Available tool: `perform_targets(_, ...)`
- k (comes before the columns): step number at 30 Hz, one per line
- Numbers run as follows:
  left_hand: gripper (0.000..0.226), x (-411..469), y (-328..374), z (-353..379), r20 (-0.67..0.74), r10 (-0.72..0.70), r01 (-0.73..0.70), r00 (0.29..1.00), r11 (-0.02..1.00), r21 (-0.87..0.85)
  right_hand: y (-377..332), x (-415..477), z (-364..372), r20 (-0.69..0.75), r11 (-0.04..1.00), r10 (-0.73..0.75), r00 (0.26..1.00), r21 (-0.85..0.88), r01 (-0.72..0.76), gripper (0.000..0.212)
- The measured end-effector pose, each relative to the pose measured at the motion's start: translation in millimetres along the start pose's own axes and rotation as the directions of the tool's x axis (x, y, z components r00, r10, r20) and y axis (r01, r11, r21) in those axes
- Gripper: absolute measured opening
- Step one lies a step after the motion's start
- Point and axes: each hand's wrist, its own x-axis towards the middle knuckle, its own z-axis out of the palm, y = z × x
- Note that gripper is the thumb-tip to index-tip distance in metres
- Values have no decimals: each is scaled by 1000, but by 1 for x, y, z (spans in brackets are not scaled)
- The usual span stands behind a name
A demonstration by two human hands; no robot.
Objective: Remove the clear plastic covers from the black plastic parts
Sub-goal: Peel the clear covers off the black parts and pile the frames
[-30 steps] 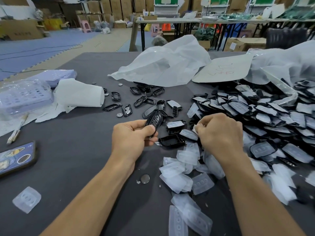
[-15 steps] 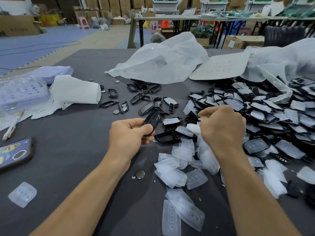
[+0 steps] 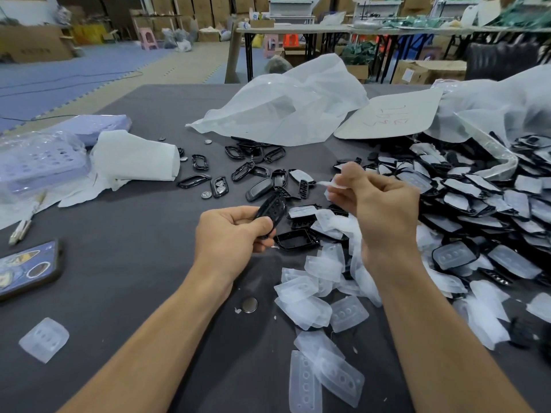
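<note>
Head view: left hand [image 3: 231, 234] grips black part [image 3: 272, 211] by near end, long axis tilted far-right. Right hand [image 3: 384, 204] pinches clear cover [image 3: 334, 183] between thumb and fingertips, apart from part.

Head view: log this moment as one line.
left hand: grips black part | right hand: pinches clear cover | cover: off part

Both forearms [image 3: 167, 338] are bare as far as they show; the left grip [image 3: 229, 234] and right grip [image 3: 384, 210] are ungloved hands.
</note>
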Motion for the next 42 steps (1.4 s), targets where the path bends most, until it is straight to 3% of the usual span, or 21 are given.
perform_targets(2, 9, 0, 0, 0, 5, 2, -3, 1000, 1000, 0, 2, -3, 6, 92, 968, 127, 988, 204, -143, 18)
perform_targets(8, 11, 3, -1, 1, 6, 12, -12, 1000, 1000, -17, 5, -11, 14, 188, 935, 205, 961, 253, -249, 29)
perform_targets(11, 12, 4, -1, 2, 2, 15, -15, 1000, 1000, -22, 7, -12, 17, 194, 943, 210, 958, 218, -251, 18)
perform_targets(17, 17, 6, -3, 3, -5, 16, -15, 1000, 1000, 7, 9, -10, 16, 222, 968, 224, 949, 63, -243, 17)
perform_targets(23, 14, 8, -6, 2, -32, 15, -13, 999, 999, 39, 11, -9, 18, 220, 988, 148, 964, -74, -134, 23)
perform_targets(29, 18, 8, -8, 0, -14, 44, -43, 999, 996, 84, 14, -16, 19, 426, 962, 62, 902, -265, 59, 17)
perform_targets(33, 18, 8, -9, 0, 6, 93, -93, 996, 987, 133, 18, -20, 18, 384, 910, 9, 923, -386, 152, 20)
perform_targets(35, 17, 9, -10, 0, -27, 96, -91, 995, 985, 146, 18, -17, 17, 331, 924, -26, 943, -352, 149, 21)
perform_targets(38, 19, 8, -9, 0, -56, 115, -103, 992, 977, 186, 14, -14, 16, 320, 984, -7, 947, -166, 64, 22)
perform_targets(40, 17, 6, -8, -1, -47, 123, -110, 991, 970, 218, 10, -13, 15, 423, 998, 35, 905, -69, -7, 23)
perform_targets(42, 13, 3, -5, -1, -3, 129, -125, 992, 964, 233, 8, -15, 16, 531, 997, 57, 845, -82, -16, 30)
